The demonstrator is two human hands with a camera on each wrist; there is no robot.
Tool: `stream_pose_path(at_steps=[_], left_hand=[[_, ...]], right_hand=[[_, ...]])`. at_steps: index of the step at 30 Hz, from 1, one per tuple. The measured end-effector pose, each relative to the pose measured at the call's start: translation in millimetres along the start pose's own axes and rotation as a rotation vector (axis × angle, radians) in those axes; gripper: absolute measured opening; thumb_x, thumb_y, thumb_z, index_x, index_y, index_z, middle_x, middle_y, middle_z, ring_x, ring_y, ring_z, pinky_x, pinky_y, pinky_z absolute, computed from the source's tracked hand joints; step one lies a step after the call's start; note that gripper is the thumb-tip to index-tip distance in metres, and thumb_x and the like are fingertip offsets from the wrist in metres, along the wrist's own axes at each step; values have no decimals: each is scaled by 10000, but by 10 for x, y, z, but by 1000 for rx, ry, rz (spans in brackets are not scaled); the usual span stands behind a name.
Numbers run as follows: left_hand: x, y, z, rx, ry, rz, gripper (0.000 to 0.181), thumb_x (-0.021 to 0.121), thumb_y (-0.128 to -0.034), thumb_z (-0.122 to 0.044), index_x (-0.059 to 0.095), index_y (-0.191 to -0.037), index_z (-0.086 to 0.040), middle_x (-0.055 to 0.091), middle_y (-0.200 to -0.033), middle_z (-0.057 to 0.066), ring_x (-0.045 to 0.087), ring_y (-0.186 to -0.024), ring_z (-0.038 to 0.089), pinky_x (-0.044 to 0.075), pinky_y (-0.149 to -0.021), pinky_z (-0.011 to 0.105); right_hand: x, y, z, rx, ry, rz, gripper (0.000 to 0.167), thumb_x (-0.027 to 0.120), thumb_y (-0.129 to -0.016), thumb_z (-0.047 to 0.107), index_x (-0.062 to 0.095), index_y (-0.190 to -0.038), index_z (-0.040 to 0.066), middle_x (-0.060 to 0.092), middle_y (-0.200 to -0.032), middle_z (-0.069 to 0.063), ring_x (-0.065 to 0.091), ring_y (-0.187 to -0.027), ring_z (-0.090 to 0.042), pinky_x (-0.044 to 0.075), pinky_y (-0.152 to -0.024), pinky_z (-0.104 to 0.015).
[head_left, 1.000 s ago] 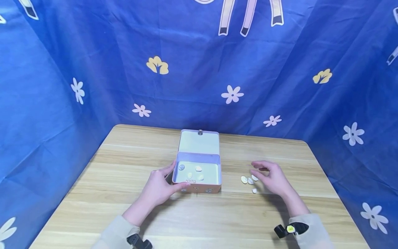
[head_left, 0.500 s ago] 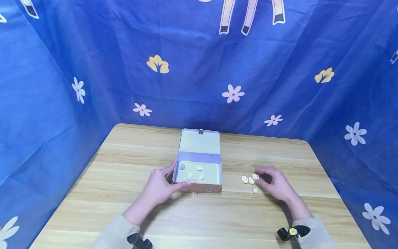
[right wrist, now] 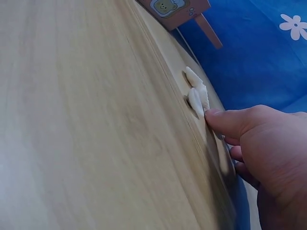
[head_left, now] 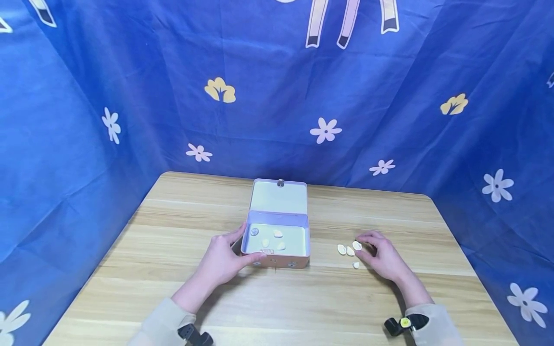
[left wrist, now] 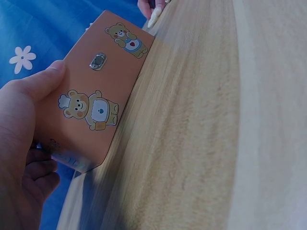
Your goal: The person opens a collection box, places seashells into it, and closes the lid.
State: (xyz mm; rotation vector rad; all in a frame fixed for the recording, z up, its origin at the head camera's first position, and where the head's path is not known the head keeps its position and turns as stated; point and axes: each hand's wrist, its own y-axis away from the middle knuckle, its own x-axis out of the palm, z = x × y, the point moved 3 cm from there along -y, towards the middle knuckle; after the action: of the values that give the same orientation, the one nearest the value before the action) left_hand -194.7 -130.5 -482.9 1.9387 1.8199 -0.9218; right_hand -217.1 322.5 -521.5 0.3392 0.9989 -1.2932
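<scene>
An open hinged tin box (head_left: pixel 283 261), orange with bear pictures outside and pale inside, stands on the table. My left hand (head_left: pixel 220 259) grips its left end, thumb over the front wall (left wrist: pixel 86 80) and fingers at the side. Inside lie several small pieces, among them a white seashell (head_left: pixel 278 234) and a grey round piece (head_left: pixel 254 231). Right of the box, my right hand (head_left: pixel 382 257) pinches a white seashell (head_left: pixel 357 245) between thumb and index finger, at table level. Close beside it lie a seashell (head_left: pixel 342 249), another seashell (head_left: pixel 350 251) and a smaller seashell (head_left: pixel 356 265).
The wooden table (head_left: pixel 277 307) has rounded far corners. A blue cloth (head_left: pixel 268 120) with flowers and animal legs hangs behind it and along both sides. The box's lid (head_left: pixel 279 197) is tipped back towards the far edge.
My right hand has lowered onto the far-right seashell, its thumb and index finger coming together on it. The left hand stays on the box.
</scene>
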Motion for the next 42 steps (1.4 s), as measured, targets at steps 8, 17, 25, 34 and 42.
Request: stream_pose_path(at_steps=[8,17,25,34,42], left_hand=[[7,-2,-3,-9,18,2,1073,935,-725,-599,533,-1518,1,551,-1428,287,280,-365,16,466,-548,317],[7,1,12,-1,11,-7,1059,938,-730,-590,542,-1512,4,562,-1418,284,265,-377,13,465,-562,313],[10,8,11,-3,22,-2,1071,926,-730,-613,536,-1515,2,557,-1429,273,280,-366,21,460,-542,314],[3,8,6,-11,24,14,1096,926,-720,-626,523,-1525,-2,539,-1437,302,289,-362,25,450,-494,303],[7,-1,11,-6,21,11,1061,942,-735,-571,527,-1520,11,541,-1437,302,282,-365,24,453,-504,306]], right_hand=[[-5,-1,42,0,16,-14,280,837,-933,138,778,-1186,34,705,-1216,-74,645,-1171,-322,491,-1001,-476],[-132,-39,133,43,-70,-23,295,791,-961,69,743,-1239,-18,763,-1021,-6,709,-927,-181,597,-840,-393],[-243,-125,318,43,-85,-7,363,777,-993,156,721,-1310,-11,780,-1035,4,735,-989,-240,596,-847,-449],[-300,-319,673,6,-80,-13,374,771,-1003,212,730,-1329,33,782,-1115,-38,726,-1034,-247,577,-878,-506],[-239,-505,945,-58,-114,-8,361,801,-975,186,747,-1300,38,786,-1048,-3,714,-933,-148,573,-736,-338]])
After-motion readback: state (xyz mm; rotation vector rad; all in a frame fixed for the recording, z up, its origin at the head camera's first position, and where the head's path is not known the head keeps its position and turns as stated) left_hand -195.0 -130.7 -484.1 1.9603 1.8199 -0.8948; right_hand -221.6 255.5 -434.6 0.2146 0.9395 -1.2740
